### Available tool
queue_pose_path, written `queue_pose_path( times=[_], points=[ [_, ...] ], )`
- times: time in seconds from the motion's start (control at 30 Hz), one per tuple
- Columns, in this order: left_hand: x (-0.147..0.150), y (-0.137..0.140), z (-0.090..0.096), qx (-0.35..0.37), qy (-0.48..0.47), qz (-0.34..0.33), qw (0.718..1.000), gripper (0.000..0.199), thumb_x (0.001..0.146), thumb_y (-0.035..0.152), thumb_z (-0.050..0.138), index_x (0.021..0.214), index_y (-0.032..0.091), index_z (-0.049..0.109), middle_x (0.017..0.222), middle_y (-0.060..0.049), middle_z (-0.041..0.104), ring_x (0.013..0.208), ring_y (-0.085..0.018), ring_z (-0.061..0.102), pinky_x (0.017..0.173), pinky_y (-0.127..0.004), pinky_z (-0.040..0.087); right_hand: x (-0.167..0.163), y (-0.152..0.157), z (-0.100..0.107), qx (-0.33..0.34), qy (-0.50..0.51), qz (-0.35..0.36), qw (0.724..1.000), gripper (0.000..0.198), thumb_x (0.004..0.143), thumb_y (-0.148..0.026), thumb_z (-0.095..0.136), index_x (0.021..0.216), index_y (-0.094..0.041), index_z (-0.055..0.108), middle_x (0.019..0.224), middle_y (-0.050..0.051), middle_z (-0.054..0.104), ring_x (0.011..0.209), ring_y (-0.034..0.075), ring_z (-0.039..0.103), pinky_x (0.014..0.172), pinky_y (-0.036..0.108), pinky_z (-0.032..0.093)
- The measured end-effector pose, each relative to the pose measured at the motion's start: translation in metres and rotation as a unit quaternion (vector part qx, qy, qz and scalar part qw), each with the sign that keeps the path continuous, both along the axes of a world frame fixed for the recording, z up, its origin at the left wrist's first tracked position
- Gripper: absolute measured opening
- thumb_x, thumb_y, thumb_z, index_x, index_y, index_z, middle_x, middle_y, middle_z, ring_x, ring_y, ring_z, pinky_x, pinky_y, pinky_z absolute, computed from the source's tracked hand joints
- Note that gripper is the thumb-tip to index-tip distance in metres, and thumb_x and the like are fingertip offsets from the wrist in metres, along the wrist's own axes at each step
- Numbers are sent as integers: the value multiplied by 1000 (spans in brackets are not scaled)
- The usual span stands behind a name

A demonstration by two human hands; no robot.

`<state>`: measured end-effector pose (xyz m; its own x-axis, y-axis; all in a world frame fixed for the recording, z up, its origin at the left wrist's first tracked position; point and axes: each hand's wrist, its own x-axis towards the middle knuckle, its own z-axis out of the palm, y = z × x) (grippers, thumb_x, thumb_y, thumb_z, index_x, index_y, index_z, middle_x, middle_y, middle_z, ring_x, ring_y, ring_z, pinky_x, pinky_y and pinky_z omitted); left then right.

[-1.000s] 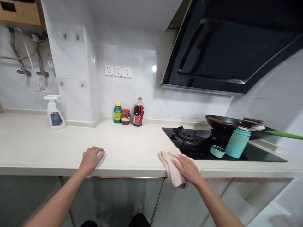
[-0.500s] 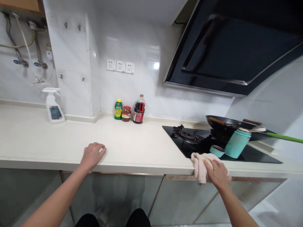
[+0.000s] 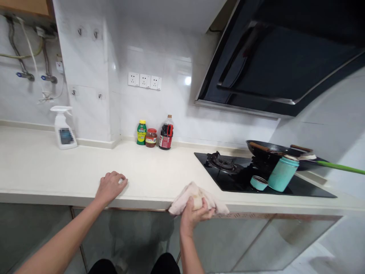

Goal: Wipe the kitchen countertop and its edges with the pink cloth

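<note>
My right hand (image 3: 196, 213) grips a pale pink cloth (image 3: 186, 194) at the front edge of the white countertop (image 3: 159, 173). Part of the cloth lies on the counter, and its sides hang over the edge. My left hand (image 3: 112, 186) rests on the counter further left, fingers loosely bent, with a small gap between thumb and forefinger; nothing shows in it. To the right of the cloth is the black gas hob (image 3: 232, 182), on which stand a turquoise cup-shaped lid (image 3: 259, 183) and a tilted-looking turquoise flask (image 3: 283, 175).
A wok (image 3: 273, 148) sits on the far burner, with a green handle (image 3: 339, 166) sticking out rightward. Along the back wall stand a green bottle (image 3: 141, 133), a red-lidded jar (image 3: 151, 139) and a dark sauce bottle (image 3: 166, 135). A spray bottle (image 3: 63, 129) is at left. The range hood (image 3: 265, 57) overhangs.
My right hand has swept the cloth leftward along the counter's front edge, away from the hob. The left hand has stayed in place.
</note>
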<state>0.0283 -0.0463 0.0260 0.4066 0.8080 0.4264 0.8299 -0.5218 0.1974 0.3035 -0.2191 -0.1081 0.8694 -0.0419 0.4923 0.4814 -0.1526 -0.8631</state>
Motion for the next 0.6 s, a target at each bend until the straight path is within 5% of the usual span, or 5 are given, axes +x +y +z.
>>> queue_pose_path(
  times=[0.1,0.2,0.47,0.6],
  points=[
    [-2,2,0,4,3,-3,1000,38,88,41,42,97,24,75,113,-9,70,109,-30,58,91,-39,42,-21,5,1,17,8,43,999,63,92,-61,45,143,-27,29,156,15,-8,146,44,-4,107,70,35],
    [-3,3,0,4,0,-8,1000,40,88,42,40,97,23,75,113,-9,70,108,-31,58,90,-40,43,-2,-4,8,19,29,49,998,66,92,-64,41,142,-22,31,155,17,-12,145,45,-5,111,70,29],
    [-1,2,1,10,16,-10,1000,42,88,43,39,97,23,75,111,-9,70,108,-31,58,90,-40,43,160,-76,25,23,84,-49,995,77,86,-66,41,142,-16,29,153,28,6,144,48,11,114,69,23],
    [0,5,-1,5,11,-6,1000,39,87,44,42,96,25,76,109,-8,69,107,-31,58,88,-38,43,236,-127,42,-22,39,-26,999,75,87,-63,32,147,-21,17,143,27,31,130,47,43,99,65,47]
  ],
)
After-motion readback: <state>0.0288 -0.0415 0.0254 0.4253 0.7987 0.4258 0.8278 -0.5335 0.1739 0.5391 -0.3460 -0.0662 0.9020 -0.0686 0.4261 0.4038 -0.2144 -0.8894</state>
